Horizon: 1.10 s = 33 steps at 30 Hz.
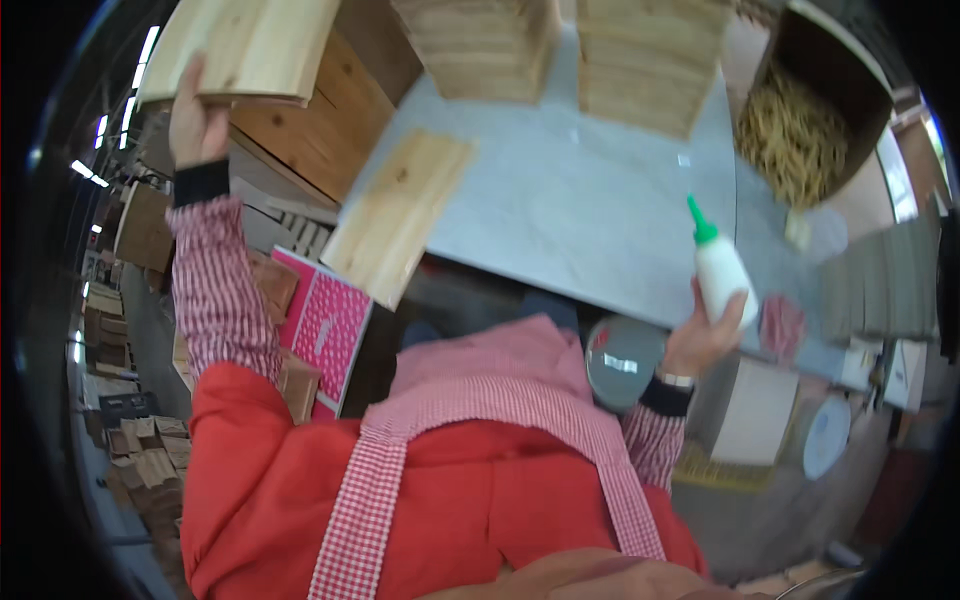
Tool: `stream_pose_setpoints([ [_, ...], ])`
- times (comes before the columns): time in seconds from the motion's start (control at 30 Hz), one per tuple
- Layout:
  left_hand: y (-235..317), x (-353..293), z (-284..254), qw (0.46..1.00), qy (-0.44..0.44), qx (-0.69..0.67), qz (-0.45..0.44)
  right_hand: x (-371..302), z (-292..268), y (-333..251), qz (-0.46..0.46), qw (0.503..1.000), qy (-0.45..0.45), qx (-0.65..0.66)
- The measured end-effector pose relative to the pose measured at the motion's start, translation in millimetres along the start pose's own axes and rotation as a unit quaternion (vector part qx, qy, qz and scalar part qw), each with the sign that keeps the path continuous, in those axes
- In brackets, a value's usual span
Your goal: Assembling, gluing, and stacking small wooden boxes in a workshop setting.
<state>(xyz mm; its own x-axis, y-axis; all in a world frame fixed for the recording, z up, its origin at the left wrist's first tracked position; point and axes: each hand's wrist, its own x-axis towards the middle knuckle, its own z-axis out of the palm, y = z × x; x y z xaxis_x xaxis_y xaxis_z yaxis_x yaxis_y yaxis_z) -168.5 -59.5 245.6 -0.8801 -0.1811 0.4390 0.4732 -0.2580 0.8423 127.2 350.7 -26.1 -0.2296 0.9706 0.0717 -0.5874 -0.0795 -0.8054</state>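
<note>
My left hand [198,125] is stretched out to the far left, closed on the near edge of a pale wooden board [245,50]. Its thumb lies on the board's face; the other fingers are partly hidden. In my right hand [700,340] is a white squeeze bottle [724,272] with a green pointed nozzle, tilted up to the left over the table's right side. A single knotty wooden board [405,205] lies on the grey table [570,210], its near end sticking out past the front edge.
Two stacks of wooden boards [480,50] [650,65] stand at the table's far side. At the far right, a box [830,45] holds pale curly strips [790,135]. A pink cloth [782,325] lies near the right edge. A grey round stool [627,365] stands below.
</note>
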Motion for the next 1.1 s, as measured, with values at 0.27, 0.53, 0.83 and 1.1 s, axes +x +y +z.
stream_pose_setpoints([
  [0.27,-119.4,-264.2,-4.4,0.893,0.01,-0.228,-0.389,18.2,-3.1,-11.7,-0.047,0.997,-0.002,-0.059],
  [0.53,-212.4,-359.2,0.1,0.794,-0.021,-0.233,-0.561,28.4,12.9,9.3,0.038,0.991,-0.096,-0.08],
  [0.83,-177.8,-344.5,-6.2,0.689,-0.06,-0.123,-0.712,126.0,71.7,151.3,-0.02,0.962,-0.212,-0.172],
  [1.1,-163.0,-341.5,-17.0,0.751,-0.079,-0.186,-0.628,81.9,107.5,137.3,0.108,0.949,-0.261,-0.136],
])
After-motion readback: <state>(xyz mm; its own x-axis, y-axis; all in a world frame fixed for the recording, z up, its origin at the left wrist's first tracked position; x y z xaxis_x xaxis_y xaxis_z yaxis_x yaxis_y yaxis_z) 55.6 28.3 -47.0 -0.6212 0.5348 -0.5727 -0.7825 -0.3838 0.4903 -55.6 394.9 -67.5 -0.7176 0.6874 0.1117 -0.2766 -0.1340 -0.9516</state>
